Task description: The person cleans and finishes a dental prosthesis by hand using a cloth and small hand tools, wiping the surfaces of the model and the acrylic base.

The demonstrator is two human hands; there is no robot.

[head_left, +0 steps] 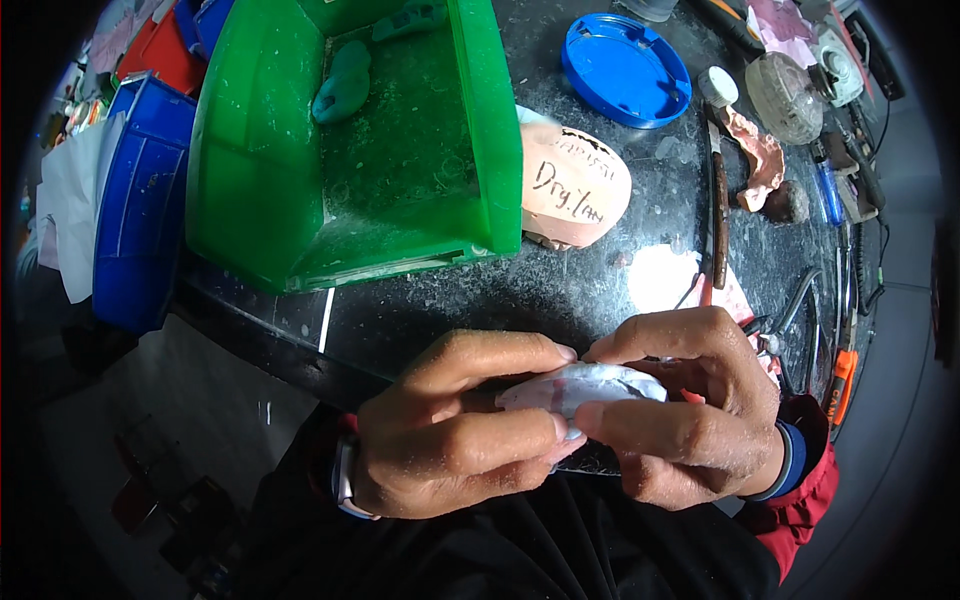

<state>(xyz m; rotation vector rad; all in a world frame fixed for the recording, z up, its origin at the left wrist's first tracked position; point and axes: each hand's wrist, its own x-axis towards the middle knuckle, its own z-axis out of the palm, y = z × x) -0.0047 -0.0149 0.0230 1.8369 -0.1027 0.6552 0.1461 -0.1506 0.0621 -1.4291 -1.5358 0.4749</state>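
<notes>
In the head view, my left hand [465, 420] and my right hand [690, 420] grip a small whitish, glossy, oblong piece [625, 383] with a pinkish streak, low at the middle, over the bench's front edge. My left fingers curl along its left end and my right fingers along its right end; its underside is hidden. Just above lies a pale pink cast block [575, 210] with dark handwriting, beside a green plastic bin [250, 150] holding teal rubbery pieces [342, 85].
Blue bins [135, 210] and white paper [75, 220] stand at the left. A blue round lid [625, 70] lies at the back. At the right are a long brown-handled tool [718, 200], a pink irregular piece [760, 160], a clear jar [785, 90], an orange-handled cutter [842, 385] and several other tools.
</notes>
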